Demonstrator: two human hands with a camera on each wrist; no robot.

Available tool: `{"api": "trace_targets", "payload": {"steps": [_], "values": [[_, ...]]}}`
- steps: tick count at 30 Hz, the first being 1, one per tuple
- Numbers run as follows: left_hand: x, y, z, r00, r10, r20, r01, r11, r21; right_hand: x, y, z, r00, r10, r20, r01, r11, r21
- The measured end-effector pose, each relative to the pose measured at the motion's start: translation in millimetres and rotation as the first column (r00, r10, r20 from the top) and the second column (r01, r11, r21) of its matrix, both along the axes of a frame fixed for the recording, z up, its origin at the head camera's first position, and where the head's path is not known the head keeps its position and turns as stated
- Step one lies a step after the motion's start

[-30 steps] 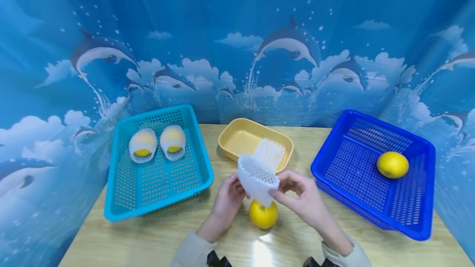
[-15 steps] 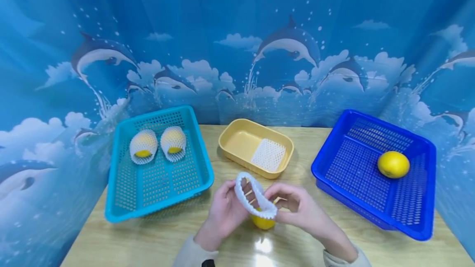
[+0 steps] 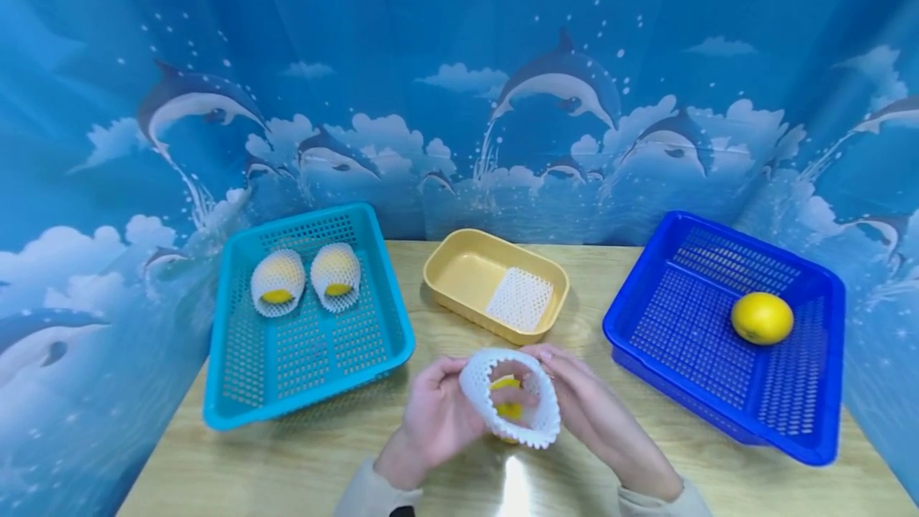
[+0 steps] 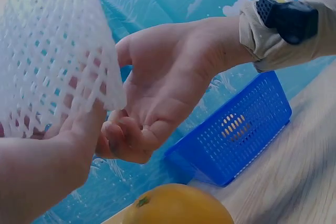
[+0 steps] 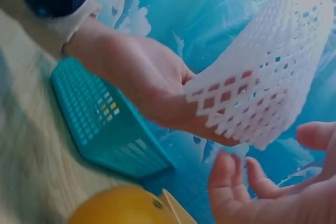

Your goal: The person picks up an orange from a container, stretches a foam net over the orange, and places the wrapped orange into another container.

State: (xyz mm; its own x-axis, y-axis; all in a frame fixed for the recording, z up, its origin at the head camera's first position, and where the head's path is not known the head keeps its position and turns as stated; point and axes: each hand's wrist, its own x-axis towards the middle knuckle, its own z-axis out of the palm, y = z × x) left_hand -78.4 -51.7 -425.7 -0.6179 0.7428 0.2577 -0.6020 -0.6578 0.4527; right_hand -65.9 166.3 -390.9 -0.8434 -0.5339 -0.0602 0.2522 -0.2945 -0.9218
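Here, left fingers hold foam net above yellow fruit.

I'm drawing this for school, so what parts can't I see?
Head view: most of the middle fruit, hidden by the white net.
Left wrist view: that fruit's bottom, cut off by the lower edge.
Right wrist view: part of the left hand, covered by the net.

1. foam sleeve: white, diamond mesh.
2. fruit beneath it: plain yellow.
3. teal basket: gridded with small holes.
4. deep blue basket: gridded too.
5. tray: plain buff yellow.
6. backdrop: blue, printed with grey-and-white dolphins, white clouds.
7. bench: pale wood, streaky grain.
8. cuffs: plain cream.
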Motion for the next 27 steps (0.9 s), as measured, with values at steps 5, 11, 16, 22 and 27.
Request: {"api": "trace_targets", "payload": {"steps": [5, 11, 16, 22, 27], "values": [[2.5, -2, 1.4, 0.999, 0.042, 0.026, -0.04, 0.995, -0.096, -2.2, -2, 0.1, 0.99, 0.049, 0.134, -0.053, 0.998, 0.029], [2.6, 1, -2.1, 0.999, 0.046, -0.002, -0.046, 0.993, -0.108, -3.6, -3, -4.6, 0.978, 0.119, 0.173, -0.091, 0.982, -0.164], [2.1, 4, -7.0, 0.999, 0.025, -0.038, -0.026, 0.999, -0.023, -5.3, -4, -11.3, 0.968, 0.215, 0.131, -0.159, 0.926, -0.341], [1.7, 3, -10.8, 0.999, 0.026, -0.018, -0.025, 0.998, 0.052, -7.1, -3, -16.9, 0.967, 0.24, 0.083, -0.167, 0.846, -0.506], [3.2, 2, -9.8, 0.997, 0.076, 0.012, -0.076, 0.997, 0.003, -6.7, 0, -16.8, 0.954, 0.276, 0.115, -0.171, 0.821, -0.545]]}}
